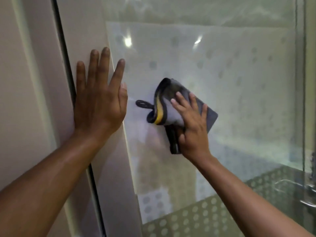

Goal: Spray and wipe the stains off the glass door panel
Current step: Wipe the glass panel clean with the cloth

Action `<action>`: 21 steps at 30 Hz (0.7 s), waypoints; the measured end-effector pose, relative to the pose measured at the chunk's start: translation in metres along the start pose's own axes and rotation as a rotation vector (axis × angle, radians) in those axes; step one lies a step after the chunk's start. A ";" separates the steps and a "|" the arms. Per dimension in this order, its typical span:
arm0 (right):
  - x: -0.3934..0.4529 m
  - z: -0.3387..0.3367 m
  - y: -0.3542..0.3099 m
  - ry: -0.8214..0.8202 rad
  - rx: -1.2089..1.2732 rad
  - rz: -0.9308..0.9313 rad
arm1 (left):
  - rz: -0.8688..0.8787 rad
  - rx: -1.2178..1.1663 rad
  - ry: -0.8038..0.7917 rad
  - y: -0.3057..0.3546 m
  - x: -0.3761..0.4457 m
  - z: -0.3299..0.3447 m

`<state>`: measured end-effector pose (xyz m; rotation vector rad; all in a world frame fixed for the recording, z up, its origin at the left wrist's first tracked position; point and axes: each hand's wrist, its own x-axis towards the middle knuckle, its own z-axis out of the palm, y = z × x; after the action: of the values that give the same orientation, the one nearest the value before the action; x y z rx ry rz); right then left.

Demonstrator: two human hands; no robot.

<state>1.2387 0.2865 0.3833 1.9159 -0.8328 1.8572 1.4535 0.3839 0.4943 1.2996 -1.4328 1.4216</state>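
Head view
Hands: the left hand (100,98) is laid flat with straight fingers on the pale door frame (80,40), just beside the glass edge, and nothing is held in it; the right hand (191,124) is pressed on a grey cloth (172,106), fingers spread over it and the thumb hooked round a dark fold at its lower edge.
Cloth: it is bunched against the glass door panel (222,74), near the panel's left edge; a yellow-and-black trim and a small hanging loop (142,104) are shown.
Cloth handling: it is judged soft, light and limp; a broad palm press with a thumb pinch on the fold is judged best, so slipping is prevented.
Glass handling: it is judged stiff, smooth, slippery and fragile; even pressure is advised.
Spray bottle: none is seen.
Stains: hazy patches are seen, but they cannot be told from reflections.
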 end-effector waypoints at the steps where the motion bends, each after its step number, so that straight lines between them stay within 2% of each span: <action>1: -0.005 -0.007 0.024 0.092 0.009 0.157 | -0.012 -0.002 0.001 0.002 0.001 0.000; 4: -0.033 -0.015 0.056 0.463 0.106 0.826 | -0.019 -0.003 -0.009 0.007 0.001 0.001; 5: -0.047 -0.008 0.049 0.553 0.134 0.986 | -0.020 -0.004 -0.009 0.007 0.001 0.001; 6: -0.063 0.002 0.034 0.587 0.147 1.035 | -0.021 -0.006 -0.008 0.008 0.001 0.002; 7: -0.082 0.014 0.013 0.575 0.142 0.973 | -0.021 -0.010 -0.005 0.007 0.001 0.003; 8: -0.103 0.026 -0.010 0.508 0.147 0.833 | -0.020 -0.012 -0.002 0.007 0.000 0.003; 11: -0.180 0.044 -0.047 0.070 0.069 0.213 | -0.010 -0.015 0.009 0.003 0.000 0.005; 13: -0.212 0.028 -0.009 -0.160 -0.031 -0.095 | -0.007 -0.027 0.015 0.001 -0.001 0.006; 14: -0.218 0.016 0.017 -0.218 -0.045 -0.144 | -0.007 -0.035 0.022 0.001 -0.001 0.007; 15: -0.222 0.003 0.043 -0.228 -0.050 -0.117 | -0.010 -0.043 0.027 0.001 -0.001 0.008; 16: -0.224 -0.009 0.067 -0.192 -0.045 -0.029 | -0.013 -0.047 0.027 0.001 -0.001 0.008; 18: -0.221 -0.027 0.105 -0.033 -0.023 0.280 | -0.015 -0.043 0.022 0.002 -0.002 0.009; 21: -0.177 -0.033 0.130 0.340 0.143 0.963 | 0.012 -0.027 0.023 0.005 -0.002 0.009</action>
<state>1.1371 0.2377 0.1926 1.2444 -1.7183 2.7106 1.4504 0.3746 0.4897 1.2563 -1.4415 1.4160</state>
